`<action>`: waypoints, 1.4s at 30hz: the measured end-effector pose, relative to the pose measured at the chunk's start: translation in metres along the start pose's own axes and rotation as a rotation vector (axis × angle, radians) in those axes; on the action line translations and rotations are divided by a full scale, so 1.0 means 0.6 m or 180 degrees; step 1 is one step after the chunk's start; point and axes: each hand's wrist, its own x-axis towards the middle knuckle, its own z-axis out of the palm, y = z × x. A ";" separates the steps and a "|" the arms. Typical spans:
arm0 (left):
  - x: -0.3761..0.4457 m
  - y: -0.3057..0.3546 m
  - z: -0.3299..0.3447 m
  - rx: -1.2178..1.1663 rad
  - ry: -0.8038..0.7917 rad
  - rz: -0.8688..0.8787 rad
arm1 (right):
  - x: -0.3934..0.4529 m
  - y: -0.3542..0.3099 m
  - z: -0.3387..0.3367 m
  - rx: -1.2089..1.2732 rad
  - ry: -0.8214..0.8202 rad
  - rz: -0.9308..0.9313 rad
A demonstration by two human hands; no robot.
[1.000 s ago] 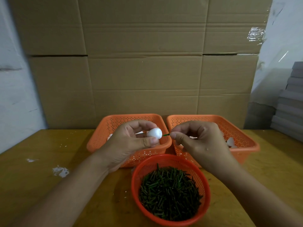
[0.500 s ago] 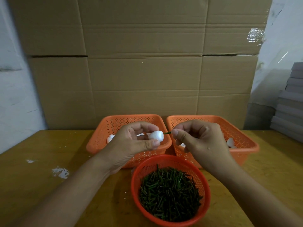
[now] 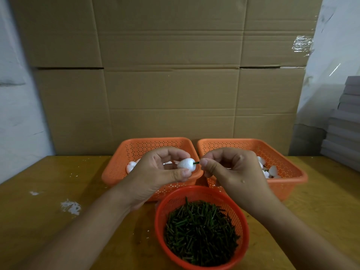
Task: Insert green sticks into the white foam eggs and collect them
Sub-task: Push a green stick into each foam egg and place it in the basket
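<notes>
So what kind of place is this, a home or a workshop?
Probably a small craft workshop or packing room: flattened cardboard boxes line the wall, and a wooden table holds orange baskets of foam eggs and a round basket of green sticks for bulk hand assembly.

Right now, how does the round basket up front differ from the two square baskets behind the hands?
The round basket is circular, redder, and heaped with green sticks. The left square basket and the right square basket are rectangular, paler orange, and hold white foam eggs; some in the right one show green sticks. The round one stands nearest the person. All three are perforated plastic on the wooden table.
</notes>
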 end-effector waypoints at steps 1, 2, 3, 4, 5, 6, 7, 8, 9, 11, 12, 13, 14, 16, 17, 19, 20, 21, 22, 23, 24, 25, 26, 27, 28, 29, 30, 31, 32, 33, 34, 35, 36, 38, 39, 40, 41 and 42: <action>0.000 0.000 0.000 -0.0005 0.0004 0.0002 | 0.000 0.000 0.000 0.0004 0.0009 0.0011; 0.000 0.000 0.000 -0.0014 0.0008 0.0005 | 0.000 0.001 0.000 0.0003 0.0021 0.0017; 0.000 0.000 0.000 -0.0019 0.0013 0.0007 | 0.000 0.001 0.000 -0.0007 0.0031 0.0013; 0.000 0.000 0.000 -0.0020 0.0019 0.0009 | 0.000 0.001 0.000 -0.0021 0.0037 0.0002; 0.000 0.000 0.000 -0.0020 0.0025 0.0009 | 0.000 0.001 0.000 -0.0034 0.0040 -0.0012; 0.000 0.000 0.000 -0.0019 0.0032 0.0008 | 0.000 0.002 0.001 -0.0046 0.0038 -0.0026; 0.001 0.000 0.000 -0.0017 0.0040 0.0003 | 0.000 0.002 0.001 -0.0056 0.0033 -0.0040; 0.001 0.000 -0.001 -0.0019 0.0047 -0.0003 | 0.000 0.003 0.001 -0.0065 0.0031 -0.0054; 0.001 0.000 -0.001 -0.0027 0.0050 -0.0008 | 0.000 0.003 0.001 -0.0071 0.0035 -0.0064; 0.001 0.000 -0.001 -0.0037 0.0039 -0.0010 | 0.000 0.004 0.000 -0.0061 0.0053 -0.0059; 0.001 0.000 -0.001 -0.0037 0.0036 -0.0009 | 0.000 0.004 0.000 -0.0055 0.0059 -0.0054; 0.001 0.000 -0.001 -0.0041 0.0035 -0.0009 | 0.000 0.004 0.000 -0.0055 0.0060 -0.0050; 0.001 0.001 -0.001 -0.0049 0.0035 -0.0009 | 0.000 0.004 0.000 -0.0059 0.0058 -0.0048; 0.000 0.001 -0.001 -0.0054 0.0033 -0.0007 | 0.000 0.003 -0.001 -0.0070 0.0057 -0.0051; 0.000 0.001 -0.002 -0.0049 0.0032 -0.0008 | 0.000 0.003 -0.002 -0.0077 0.0060 -0.0054; 0.000 0.001 -0.003 -0.0047 0.0036 -0.0025 | 0.001 0.003 -0.003 -0.0066 0.0052 -0.0043; 0.000 0.001 -0.003 -0.0049 0.0040 -0.0035 | 0.002 0.003 -0.003 -0.0046 0.0041 -0.0033; 0.000 0.001 -0.004 -0.0050 0.0048 -0.0042 | 0.002 0.003 -0.002 -0.0032 0.0032 -0.0030; 0.000 0.002 -0.003 -0.0048 0.0054 -0.0045 | 0.002 0.003 -0.002 -0.0033 0.0029 -0.0035; -0.001 0.002 -0.003 -0.0045 0.0061 -0.0047 | 0.001 0.003 -0.001 -0.0043 0.0028 -0.0047; -0.001 0.002 -0.002 -0.0044 0.0066 -0.0051 | 0.000 0.003 -0.001 -0.0058 0.0021 -0.0062; -0.001 0.002 0.000 -0.0049 0.0064 -0.0060 | 0.000 0.003 0.000 -0.0074 0.0007 -0.0072; -0.002 0.003 0.001 -0.0054 0.0052 -0.0070 | -0.001 0.002 0.001 -0.0093 -0.0009 -0.0076; -0.002 0.003 0.001 -0.0048 0.0035 -0.0080 | -0.002 0.002 0.001 -0.0117 -0.0020 -0.0074; -0.002 0.003 0.002 -0.0026 0.0017 -0.0089 | -0.003 0.002 0.002 -0.0142 -0.0024 -0.0071; -0.002 0.003 0.002 -0.0002 -0.0001 -0.0098 | -0.003 0.003 0.002 -0.0167 -0.0023 -0.0067; -0.002 0.002 0.002 0.0008 -0.0015 -0.0105 | -0.004 0.003 0.003 -0.0191 -0.0019 -0.0065; -0.002 0.001 0.002 0.0000 -0.0017 -0.0108 | -0.004 0.003 0.004 -0.0215 -0.0012 -0.0071; -0.002 0.001 0.001 -0.0021 -0.0009 -0.0105 | -0.004 0.002 0.005 -0.0232 -0.0006 -0.0081; -0.001 0.000 0.001 -0.0044 -0.0001 -0.0103 | -0.004 0.002 0.006 -0.0236 -0.0006 -0.0080; -0.001 0.000 0.001 -0.0051 -0.0002 -0.0099 | -0.004 0.003 0.006 -0.0231 -0.0017 -0.0070; 0.000 -0.001 0.001 -0.0036 -0.0007 -0.0094 | -0.004 0.003 0.006 -0.0226 -0.0033 -0.0063; 0.000 -0.002 0.001 -0.0018 -0.0010 -0.0093 | -0.004 0.004 0.007 -0.0224 -0.0042 -0.0063; 0.001 -0.002 0.002 -0.0025 -0.0014 -0.0096 | -0.005 0.006 0.007 -0.0211 -0.0042 -0.0057; 0.000 -0.003 0.002 -0.0040 -0.0020 -0.0094 | -0.005 0.006 0.008 -0.0198 -0.0043 -0.0043; 0.000 -0.003 0.003 -0.0051 -0.0027 -0.0089 | -0.006 0.007 0.009 -0.0177 -0.0043 -0.0027; 0.000 -0.002 0.004 -0.0059 -0.0030 -0.0084 | -0.006 0.008 0.010 -0.0149 -0.0040 -0.0009; 0.000 -0.002 0.004 -0.0067 -0.0025 -0.0082 | -0.006 0.008 0.010 -0.0120 -0.0038 0.0015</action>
